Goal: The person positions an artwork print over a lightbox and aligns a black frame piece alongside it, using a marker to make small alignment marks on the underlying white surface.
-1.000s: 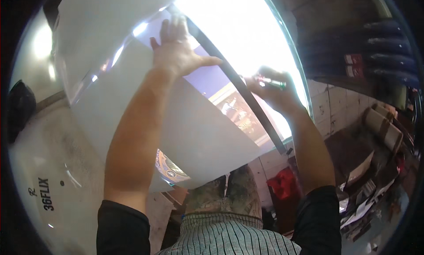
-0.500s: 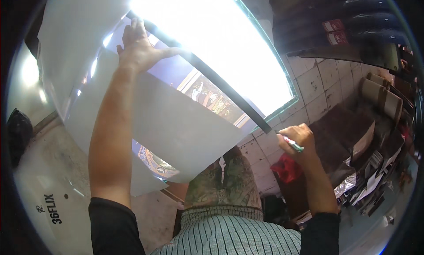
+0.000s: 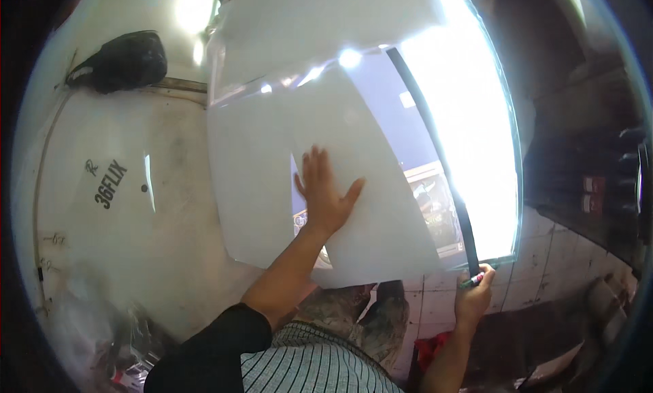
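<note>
– Left hand (image 3: 328, 201) shifts from the far end of the dark bar (image 3: 438, 145) to a place over the white sheet (image 3: 381, 223), while the right hand (image 3: 477, 291) closes in on the bar's near end.
– How is the left one set?
– Open and flat, thumb and fingers spread, holding nothing; whether it presses on the sheet, one cannot tell.
– And the right?
– Curled around a slim pen (image 3: 471, 282), right at the bar's tip; whether it grips the bar too is hidden.
– Where does the bar lie?
– To the left hand's right, well apart from it, between the exposed print (image 3: 435, 209) and the glaring panel (image 3: 486, 155). Its long axis runs from the far side toward the striped shirt's side, slanting right as it nears.
– Which hand is nearer?
– The right, by far.
</note>
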{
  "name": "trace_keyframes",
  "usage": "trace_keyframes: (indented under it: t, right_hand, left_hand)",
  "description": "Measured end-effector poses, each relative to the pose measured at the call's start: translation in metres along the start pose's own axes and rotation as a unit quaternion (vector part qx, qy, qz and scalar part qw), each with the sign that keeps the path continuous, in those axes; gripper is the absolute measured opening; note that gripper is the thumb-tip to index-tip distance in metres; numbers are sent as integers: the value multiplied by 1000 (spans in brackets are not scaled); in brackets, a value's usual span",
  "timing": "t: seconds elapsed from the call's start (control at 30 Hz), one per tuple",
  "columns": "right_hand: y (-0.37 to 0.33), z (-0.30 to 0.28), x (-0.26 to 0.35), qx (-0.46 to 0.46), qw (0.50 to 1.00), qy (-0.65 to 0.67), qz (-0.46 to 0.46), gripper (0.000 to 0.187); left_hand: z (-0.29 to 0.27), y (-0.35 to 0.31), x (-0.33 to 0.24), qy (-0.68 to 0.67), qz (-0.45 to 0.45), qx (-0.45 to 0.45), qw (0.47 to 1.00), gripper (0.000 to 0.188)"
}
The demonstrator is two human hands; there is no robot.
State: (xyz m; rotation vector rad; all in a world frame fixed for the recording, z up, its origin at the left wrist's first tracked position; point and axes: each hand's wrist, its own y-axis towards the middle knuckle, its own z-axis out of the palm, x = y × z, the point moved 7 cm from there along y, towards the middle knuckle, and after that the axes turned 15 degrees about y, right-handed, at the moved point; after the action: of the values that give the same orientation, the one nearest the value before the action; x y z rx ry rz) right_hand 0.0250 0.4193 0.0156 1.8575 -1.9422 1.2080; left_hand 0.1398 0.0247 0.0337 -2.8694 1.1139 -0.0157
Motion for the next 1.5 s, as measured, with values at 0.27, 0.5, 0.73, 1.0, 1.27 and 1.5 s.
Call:
trace_keyframes:
  t: [0.27,0.5,0.73,1.0,1.27,1.5]
  right_hand:
    - [20,-10,10,-37,990,-131,-31,44]
    - [21,-14,15,-18,987,-158,-1,48]
    - [23,-9,0,-9,991,-135,-15,50]
    - [28,-3,-7,3,994,-108,3,52]
    - [32,-9,-10,4,994,-113,6,50]
    - [30,-6,9,3,995,-89,-34,48]
  left_hand:
    - [-2,23,71,120,-98,70,985,100]
    - [-4,23,40,24,-120,98,988,101]
    - [10,-15,148,36,-336,14,941,97]
    - [36,-11,211,-92,-392,218,889,89]
    - [-3,-5,175,-170,-424,117,882,86]
    - [-22,-10,155,-55,-393,77,914,99]
